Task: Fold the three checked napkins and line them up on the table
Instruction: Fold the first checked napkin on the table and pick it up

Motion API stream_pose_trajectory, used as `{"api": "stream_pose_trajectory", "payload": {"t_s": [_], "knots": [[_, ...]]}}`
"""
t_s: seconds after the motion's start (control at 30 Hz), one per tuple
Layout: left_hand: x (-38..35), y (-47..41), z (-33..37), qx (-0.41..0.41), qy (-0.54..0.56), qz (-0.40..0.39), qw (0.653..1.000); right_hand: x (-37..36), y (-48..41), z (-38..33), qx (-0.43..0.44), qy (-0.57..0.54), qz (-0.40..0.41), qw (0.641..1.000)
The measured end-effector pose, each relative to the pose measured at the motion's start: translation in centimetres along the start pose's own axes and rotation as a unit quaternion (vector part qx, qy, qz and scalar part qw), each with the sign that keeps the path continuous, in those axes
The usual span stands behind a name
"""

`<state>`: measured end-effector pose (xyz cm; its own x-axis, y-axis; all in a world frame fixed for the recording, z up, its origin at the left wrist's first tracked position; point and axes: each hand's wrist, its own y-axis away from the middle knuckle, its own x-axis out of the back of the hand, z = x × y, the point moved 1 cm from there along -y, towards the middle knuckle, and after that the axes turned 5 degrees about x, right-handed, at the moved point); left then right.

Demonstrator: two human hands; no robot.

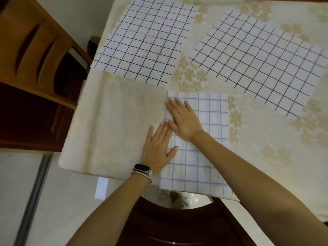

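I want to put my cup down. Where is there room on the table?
Bare tablecloth lies left of the folded napkin, this side of the left open napkin. More lies right of it, this side of the right open napkin. The far side is crowded.

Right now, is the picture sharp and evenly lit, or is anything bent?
Head view: wide-angle distortion bows the table edges and grid lines; far left napkin and far right napkin show crisp dark lines; near napkin, touched by left hand and right hand, looks paler, softer.

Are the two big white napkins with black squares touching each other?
Apart. The head view shows a strip of cream flowered tablecloth between the left black-checked napkin and the right black-checked napkin.
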<state>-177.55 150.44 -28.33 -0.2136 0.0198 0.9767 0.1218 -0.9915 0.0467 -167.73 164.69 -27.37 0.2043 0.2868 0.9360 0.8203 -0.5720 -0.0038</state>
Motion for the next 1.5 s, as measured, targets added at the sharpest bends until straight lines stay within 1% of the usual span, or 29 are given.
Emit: {"api": "stream_pose_trajectory", "payload": {"t_s": [0.13, 0.3, 0.5, 0.57, 0.63, 0.7, 0.77, 0.83, 0.9, 0.97, 1.03, 1.2, 1.37, 1.4, 1.5], "knots": [[0.0, 0.1, 0.0, 0.002, 0.006, -0.012, 1.000, -0.3, 6.1, -1.8, 0.018, 0.002, 0.017, 1.000], [0.1, 0.2, -0.2, -0.004, -0.014, -0.034, 0.999, -1.3, 12.7, -2.5, 0.000, 0.038, -0.012, 0.999], [0.2, 0.2, 0.0, -0.001, -0.034, -0.045, 0.998, -1.5, 14.5, -2.7, -0.009, 0.058, -0.018, 0.998], [0.6, 0.2, 0.2, -0.002, -0.046, -0.035, 0.998, -1.1, 15.2, -2.6, -0.022, 0.044, -0.010, 0.999], [1.3, 0.4, 0.4, -0.010, -0.046, -0.006, 0.999, -0.3, 16.7, -2.0, -0.037, 0.020, 0.005, 0.999], [1.7, 1.3, 0.3, -0.057, -0.024, 0.011, 0.998, 0.7, 18.9, -1.0, -0.024, 0.000, 0.018, 1.000], [1.9, 3.1, 0.0, -0.144, 0.005, 0.007, 0.989, 1.6, 21.1, 0.1, 0.013, -0.011, 0.014, 1.000], [2.0, 5.5, -0.5, -0.217, 0.017, -0.013, 0.976, 2.1, 23.1, 1.0, 0.039, -0.011, -0.006, 0.999], [2.0, 7.7, -0.9, -0.239, 0.023, -0.054, 0.969, 2.4, 24.6, 1.5, 0.038, -0.008, -0.023, 0.999], [1.8, 9.3, -1.3, -0.238, 0.023, -0.092, 0.967, 2.4, 25.5, 1.8, 0.028, -0.011, -0.029, 0.999], [1.9, 9.8, -1.4, -0.232, 0.028, -0.106, 0.966, 2.4, 25.9, 2.0, 0.027, -0.014, -0.036, 0.999], [2.5, 9.7, -0.8, -0.215, 0.029, -0.084, 0.972, 2.7, 25.7, 1.8, 0.027, -0.012, -0.036, 0.999], [3.0, 9.3, -0.7, -0.192, 0.028, -0.087, 0.977, 2.7, 25.6, 1.8, 0.024, -0.022, -0.021, 0.999], [3.2, 9.1, -0.5, -0.176, 0.044, -0.085, 0.980, 2.8, 25.5, 1.8, 0.019, -0.030, -0.017, 0.999], [4.0, 8.4, 0.4, -0.087, 0.121, -0.077, 0.986, 3.0, 25.2, 1.8, 0.004, -0.045, -0.016, 0.999]]}}
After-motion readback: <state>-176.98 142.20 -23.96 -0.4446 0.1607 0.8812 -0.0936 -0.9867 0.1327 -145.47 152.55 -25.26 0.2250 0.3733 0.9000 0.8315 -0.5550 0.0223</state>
